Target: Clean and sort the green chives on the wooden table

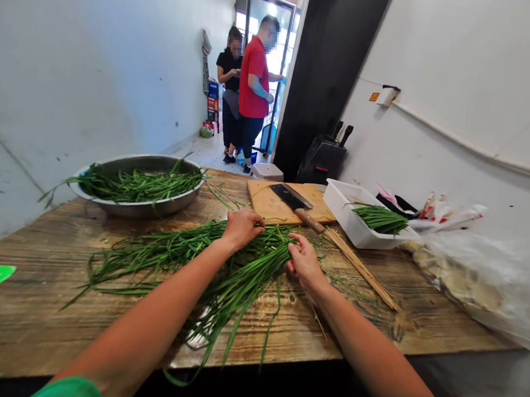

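Long green garlic chives [166, 246] lie in a loose pile across the wooden table [50, 280]. My right hand [305, 260] is closed around the end of a bunch of chives [245, 276], whose leaves fan out toward me and hang over the front edge. Over the far side of the pile, my left hand [243, 227] has its fingers bent down among the stalks. What those fingers hold, if anything, is hidden. Just beyond my hands a cleaver [298, 204] rests on a wooden cutting board [260, 195], its handle toward me.
A steel basin [174, 204] of chives stands at the left. To the right are thin wooden skewers [362, 269], a white plastic tub [357, 232] with trimmed chives, and a clear plastic bag [481, 280]. Two people [255, 80] stand by the door in the background.
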`<action>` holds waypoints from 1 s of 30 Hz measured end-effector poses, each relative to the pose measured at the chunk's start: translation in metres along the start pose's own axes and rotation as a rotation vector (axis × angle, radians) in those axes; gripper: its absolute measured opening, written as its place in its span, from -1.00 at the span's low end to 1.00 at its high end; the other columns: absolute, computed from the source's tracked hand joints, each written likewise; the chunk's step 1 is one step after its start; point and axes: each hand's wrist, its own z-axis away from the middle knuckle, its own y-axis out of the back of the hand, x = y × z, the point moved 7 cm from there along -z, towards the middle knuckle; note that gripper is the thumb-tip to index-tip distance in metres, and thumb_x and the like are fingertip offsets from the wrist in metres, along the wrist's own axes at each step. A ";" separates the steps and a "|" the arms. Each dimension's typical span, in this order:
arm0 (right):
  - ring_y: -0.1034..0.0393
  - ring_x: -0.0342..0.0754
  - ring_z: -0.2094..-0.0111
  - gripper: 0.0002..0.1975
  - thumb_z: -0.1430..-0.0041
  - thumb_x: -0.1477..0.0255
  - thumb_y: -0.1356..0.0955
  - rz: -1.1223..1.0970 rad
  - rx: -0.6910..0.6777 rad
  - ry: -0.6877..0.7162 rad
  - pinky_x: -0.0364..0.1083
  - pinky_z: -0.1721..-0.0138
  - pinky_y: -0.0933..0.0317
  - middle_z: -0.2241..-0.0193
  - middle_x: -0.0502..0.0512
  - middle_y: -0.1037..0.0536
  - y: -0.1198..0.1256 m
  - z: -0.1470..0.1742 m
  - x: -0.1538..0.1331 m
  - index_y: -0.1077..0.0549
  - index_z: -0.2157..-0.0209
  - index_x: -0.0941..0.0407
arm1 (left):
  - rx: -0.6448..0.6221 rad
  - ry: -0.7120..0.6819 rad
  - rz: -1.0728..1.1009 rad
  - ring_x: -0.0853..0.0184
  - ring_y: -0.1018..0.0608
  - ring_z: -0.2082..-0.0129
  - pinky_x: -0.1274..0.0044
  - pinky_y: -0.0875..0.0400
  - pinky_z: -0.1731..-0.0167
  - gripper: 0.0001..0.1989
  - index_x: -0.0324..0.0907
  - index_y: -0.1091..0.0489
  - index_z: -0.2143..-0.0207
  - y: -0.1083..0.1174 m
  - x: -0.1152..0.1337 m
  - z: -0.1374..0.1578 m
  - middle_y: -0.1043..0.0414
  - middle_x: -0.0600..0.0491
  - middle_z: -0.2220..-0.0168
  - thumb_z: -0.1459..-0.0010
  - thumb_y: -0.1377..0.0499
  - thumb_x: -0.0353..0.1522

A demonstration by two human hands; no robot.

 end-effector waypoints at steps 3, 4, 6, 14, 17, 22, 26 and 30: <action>-0.01 -0.33 0.87 -0.57 0.07 0.30 -0.24 0.000 -0.015 0.012 -0.31 0.87 0.19 0.72 -0.28 -0.14 -0.001 0.000 -0.001 -0.23 0.13 0.17 | -0.042 0.096 0.133 0.29 -0.47 0.28 0.46 -0.20 0.17 -0.79 -0.10 -0.50 0.37 -0.003 -0.005 -0.001 -0.51 0.07 0.34 0.07 -0.17 -0.24; -0.01 -0.33 0.87 -0.58 0.07 0.30 -0.24 0.000 -0.019 0.015 -0.31 0.88 0.19 0.72 -0.27 -0.15 -0.001 0.000 -0.001 -0.23 0.13 0.17 | -0.051 0.117 0.164 0.30 -0.48 0.30 0.49 -0.23 0.22 -0.76 -0.11 -0.50 0.36 -0.003 -0.006 -0.001 -0.52 0.07 0.35 0.06 -0.16 -0.22; -0.01 -0.33 0.87 -0.58 0.07 0.30 -0.24 -0.005 -0.025 0.013 -0.31 0.88 0.19 0.72 -0.27 -0.15 -0.001 0.000 -0.002 -0.24 0.13 0.17 | -0.047 0.126 0.196 0.30 -0.49 0.31 0.54 -0.27 0.29 -0.71 -0.14 -0.51 0.33 -0.003 -0.007 -0.002 -0.53 0.05 0.34 0.04 -0.12 -0.20; -0.02 -0.31 0.87 -0.59 0.06 0.30 -0.24 0.004 -0.047 0.012 -0.30 0.87 0.19 0.74 -0.27 -0.15 -0.003 0.002 -0.002 -0.24 0.13 0.16 | -0.067 0.128 0.257 0.33 -0.49 0.43 0.59 -0.29 0.39 -0.69 -0.22 -0.52 0.35 -0.005 -0.004 -0.002 -0.53 0.06 0.43 0.11 -0.09 -0.28; -0.02 -0.31 0.87 -0.58 0.06 0.30 -0.25 -0.003 -0.051 0.006 -0.31 0.87 0.20 0.75 -0.28 -0.14 -0.003 0.001 -0.001 -0.24 0.13 0.16 | -0.068 0.128 0.302 0.34 -0.48 0.45 0.58 -0.29 0.40 -0.68 -0.24 -0.52 0.36 -0.008 -0.006 -0.003 -0.52 0.05 0.45 0.12 -0.09 -0.27; -0.02 -0.32 0.87 -0.58 0.06 0.30 -0.25 -0.011 -0.063 0.001 -0.32 0.87 0.21 0.75 -0.28 -0.14 -0.004 0.001 0.000 -0.24 0.13 0.16 | -0.083 0.110 0.368 0.35 -0.45 0.47 0.58 -0.27 0.45 -0.64 -0.28 -0.51 0.37 -0.012 -0.005 -0.003 -0.51 0.05 0.50 0.09 -0.08 -0.22; -0.02 -0.32 0.88 -0.59 0.06 0.30 -0.24 -0.015 -0.061 0.006 -0.32 0.88 0.20 0.76 -0.29 -0.14 -0.004 0.001 0.000 -0.24 0.14 0.16 | -0.097 0.099 0.387 0.35 -0.45 0.48 0.59 -0.27 0.46 -0.65 -0.29 -0.51 0.40 -0.014 -0.002 -0.002 -0.50 0.04 0.51 0.09 -0.09 -0.21; -0.01 -0.31 0.88 -0.59 0.06 0.30 -0.24 -0.005 -0.040 -0.005 -0.32 0.88 0.20 0.76 -0.28 -0.15 -0.003 0.001 0.001 -0.23 0.14 0.17 | -0.083 0.075 0.395 0.35 -0.48 0.42 0.60 -0.29 0.42 -0.68 -0.28 -0.51 0.38 -0.016 -0.002 -0.003 -0.52 0.04 0.45 0.11 -0.11 -0.24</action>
